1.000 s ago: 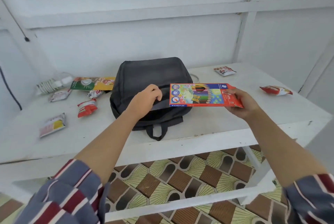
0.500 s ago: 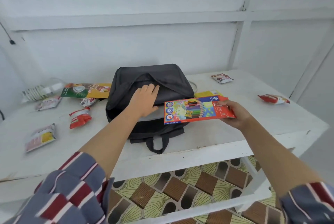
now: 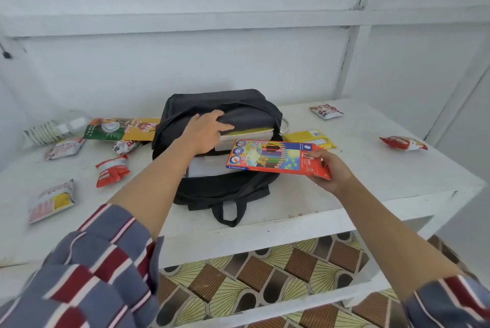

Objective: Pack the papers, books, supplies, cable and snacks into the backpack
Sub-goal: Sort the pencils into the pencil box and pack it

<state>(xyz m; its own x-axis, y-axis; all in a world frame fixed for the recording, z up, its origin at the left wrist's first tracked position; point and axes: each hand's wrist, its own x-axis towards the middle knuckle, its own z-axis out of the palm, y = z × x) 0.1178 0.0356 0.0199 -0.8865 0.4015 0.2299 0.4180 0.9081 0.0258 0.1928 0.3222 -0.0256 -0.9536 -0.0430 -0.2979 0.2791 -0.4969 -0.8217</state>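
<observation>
Backpack (image 3: 220, 192), black, lies on the white table (image 3: 371, 174), mouth toward the camera, carry loop near the front edge. Left hand (image 3: 204, 133) grips the upper flap of the opening, fingers curled over the fabric edge and holding it raised. Inside, the white page edges of books (image 3: 249, 138) show under a yellow-green cover, with pale sheets (image 3: 206, 168) lower down. Right hand (image 3: 332, 171) pinches the red end of a flat coloured-pencil box (image 3: 273, 158), thumb on top, fingers underneath. The box is held roughly level, its free end over the open mouth, not inside. A yellow packet (image 3: 310, 138) lies just right of the bag. Left of it are a green-and-yellow pack (image 3: 122, 129), a red snack packet (image 3: 112, 170), paler packets (image 3: 51, 200) and what looks like a coiled white cable (image 3: 42, 133). Two more snack packets (image 3: 403, 142) lie well apart on the right.
</observation>
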